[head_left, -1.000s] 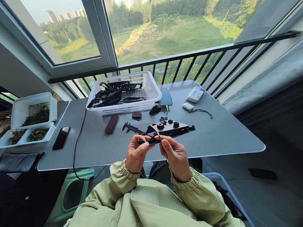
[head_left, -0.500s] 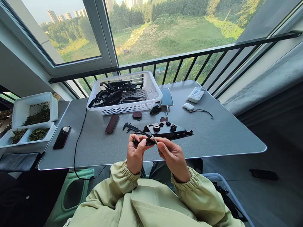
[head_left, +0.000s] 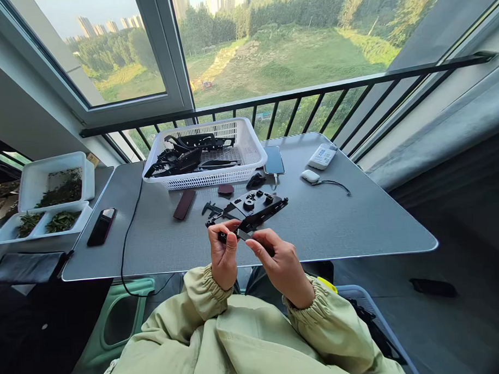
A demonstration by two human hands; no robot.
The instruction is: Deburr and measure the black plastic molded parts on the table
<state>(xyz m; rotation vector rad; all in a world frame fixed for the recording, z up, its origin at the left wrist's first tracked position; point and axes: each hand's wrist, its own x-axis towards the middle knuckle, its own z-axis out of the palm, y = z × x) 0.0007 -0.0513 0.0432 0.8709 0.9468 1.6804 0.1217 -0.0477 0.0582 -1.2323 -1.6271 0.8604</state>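
My left hand (head_left: pixel 224 256) is closed around the near end of a black moulded plastic part (head_left: pixel 256 209), its thumb on top. The part is long and flat, with round bosses and clips, and tilts up to the right above the table. My right hand (head_left: pixel 281 262) pinches a small flat piece with a grey end (head_left: pixel 244 235), laid against the part's near edge. What kind of piece it is I cannot tell; my fingers hide most of it. Just behind the part lies a black caliper (head_left: pixel 213 209), partly covered by it.
A white basket (head_left: pixel 196 182) with several black plastic parts stands at the table's back. Brown pads (head_left: pixel 184 204), a phone (head_left: pixel 102 227), a light blue phone (head_left: pixel 274 161), a white box (head_left: pixel 322 156) and a cable (head_left: pixel 126 240) lie on the grey table (head_left: pixel 377 226).
The black part has turned, its far end swinging up and to the left. My right hand has shifted slightly down, with the grey-ended piece now lying flatter against the part.
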